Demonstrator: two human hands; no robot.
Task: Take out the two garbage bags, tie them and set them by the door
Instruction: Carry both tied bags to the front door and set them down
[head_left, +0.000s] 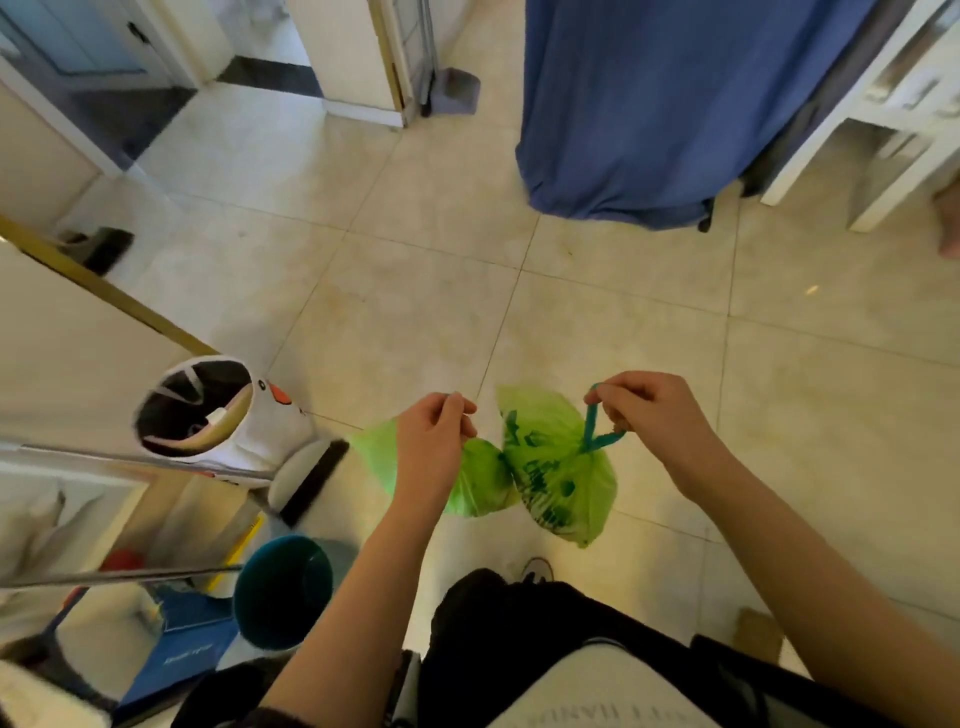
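Two green garbage bags (550, 467) with dark print hang above the tiled floor (415, 312). Right hand (649, 410) pinches the teal drawstring (597, 426); left hand (434, 436), apart, grips the bag top. Blue curtain (675, 104) behind.

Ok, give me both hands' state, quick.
Left hand: fingers pinch the top of the left green garbage bag.
Right hand: fingers curled around the teal drawstring of the right green garbage bag.

left bag (480, 480) half hidden (by wrist)
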